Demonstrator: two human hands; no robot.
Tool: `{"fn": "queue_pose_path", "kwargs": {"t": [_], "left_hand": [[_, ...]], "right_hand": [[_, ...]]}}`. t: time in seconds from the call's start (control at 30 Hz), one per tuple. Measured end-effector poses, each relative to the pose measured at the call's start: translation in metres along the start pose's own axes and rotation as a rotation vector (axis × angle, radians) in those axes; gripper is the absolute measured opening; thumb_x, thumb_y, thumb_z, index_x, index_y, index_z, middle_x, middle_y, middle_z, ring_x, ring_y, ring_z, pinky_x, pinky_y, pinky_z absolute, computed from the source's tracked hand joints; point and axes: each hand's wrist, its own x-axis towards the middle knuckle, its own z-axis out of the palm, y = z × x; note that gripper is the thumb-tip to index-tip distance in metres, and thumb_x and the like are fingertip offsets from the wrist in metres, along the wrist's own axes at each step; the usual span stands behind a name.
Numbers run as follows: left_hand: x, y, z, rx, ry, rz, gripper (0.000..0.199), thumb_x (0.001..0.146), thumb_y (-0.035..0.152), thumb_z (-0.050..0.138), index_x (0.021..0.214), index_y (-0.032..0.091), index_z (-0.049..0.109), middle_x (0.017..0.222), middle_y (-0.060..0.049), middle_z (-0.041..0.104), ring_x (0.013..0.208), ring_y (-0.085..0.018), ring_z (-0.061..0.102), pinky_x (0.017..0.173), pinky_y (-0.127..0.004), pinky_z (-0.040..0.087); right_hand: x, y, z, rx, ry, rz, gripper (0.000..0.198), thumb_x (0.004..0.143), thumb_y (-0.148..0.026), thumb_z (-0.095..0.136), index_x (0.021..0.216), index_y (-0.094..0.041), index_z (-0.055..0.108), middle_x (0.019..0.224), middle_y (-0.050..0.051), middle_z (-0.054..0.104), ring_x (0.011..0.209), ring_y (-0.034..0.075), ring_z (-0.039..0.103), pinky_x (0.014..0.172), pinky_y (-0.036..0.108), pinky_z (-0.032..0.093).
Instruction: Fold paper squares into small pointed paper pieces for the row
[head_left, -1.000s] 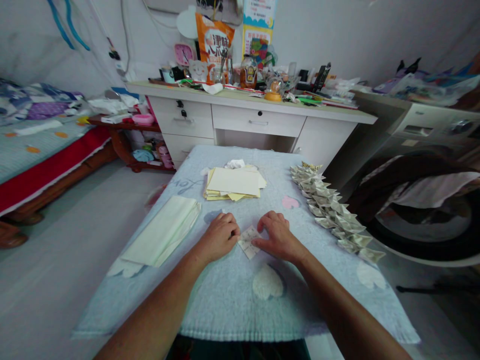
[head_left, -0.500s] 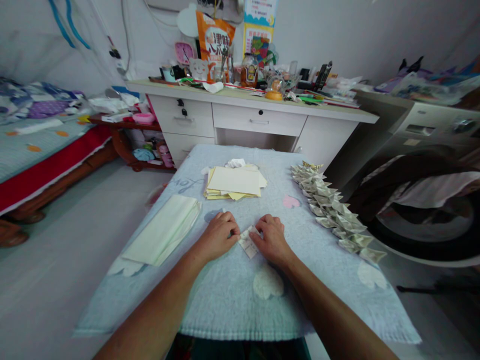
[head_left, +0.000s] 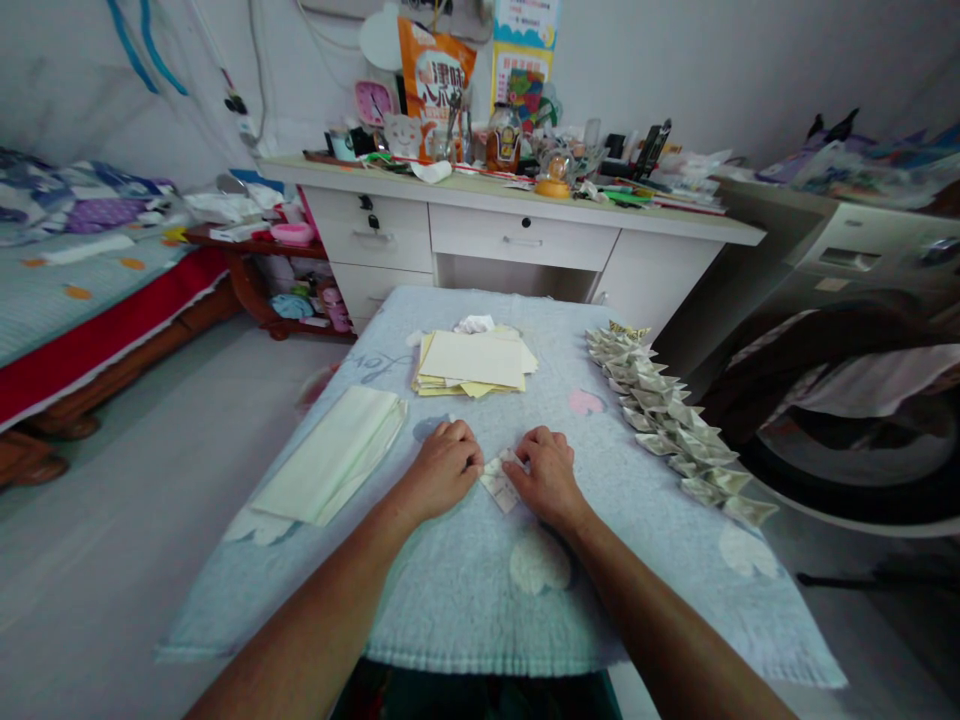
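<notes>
A small folded piece of printed paper (head_left: 501, 486) lies on the blue cloth between my two hands. My left hand (head_left: 448, 468) is closed, its fingertips pinching the paper's left corner. From the other side my right hand (head_left: 546, 474) grips the paper's upper right part, thumb on top and fingers curled. Beyond my hands sits a stack of cream and yellow paper sheets (head_left: 472, 358). A folded pale green sheet bundle (head_left: 334, 455) rests left of my left arm. Along the right edge runs a row of folded pointed paper pieces (head_left: 667, 410).
The cloth-covered table (head_left: 442, 600) stands before a white desk (head_left: 517, 245) crowded with jars and small items. A crumpled white tissue (head_left: 474, 324) lies behind the paper stack. To the right is a washing machine (head_left: 862, 250), to the left a bed (head_left: 90, 290).
The whole view has shifted slightly. Both hands stay at the folded paper with almost the same grip.
</notes>
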Motion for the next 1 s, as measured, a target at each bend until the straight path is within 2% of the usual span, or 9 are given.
{"fn": "queue_pose_path", "kwargs": {"t": [0.8, 0.93, 1.0], "left_hand": [[-0.0017, 0.0021, -0.0028, 0.127, 0.064, -0.138, 0.012, 0.079, 0.016, 0.053, 0.072, 0.020, 0.062, 0.088, -0.004, 0.056, 0.092, -0.021, 0.047, 0.080, -0.034, 0.036], [0.0023, 0.0062, 0.0006, 0.052, 0.142, -0.086, 0.010, 0.081, 0.020, 0.055, 0.085, 0.021, 0.064, 0.090, -0.004, 0.057, 0.093, -0.021, 0.048, 0.085, -0.035, 0.037], [0.0044, 0.0080, 0.0046, 0.002, 0.139, -0.026, 0.011, 0.081, 0.021, 0.057, 0.088, 0.022, 0.066, 0.092, -0.003, 0.057, 0.096, -0.021, 0.048, 0.087, -0.035, 0.037]], "right_hand": [[0.0004, -0.0029, 0.0002, -0.046, 0.012, 0.022, 0.018, 0.082, -0.034, 0.063, 0.072, -0.018, 0.061, 0.096, 0.005, 0.056, 0.093, 0.022, 0.044, 0.075, 0.033, 0.028], [0.0005, -0.0028, 0.0004, -0.038, 0.015, 0.020, 0.018, 0.081, -0.034, 0.063, 0.072, -0.018, 0.062, 0.095, 0.005, 0.056, 0.092, 0.022, 0.044, 0.076, 0.032, 0.028], [0.0005, -0.0025, 0.0011, -0.040, 0.017, 0.014, 0.018, 0.081, -0.034, 0.063, 0.073, -0.018, 0.062, 0.095, 0.005, 0.056, 0.092, 0.022, 0.044, 0.076, 0.032, 0.029]]}}
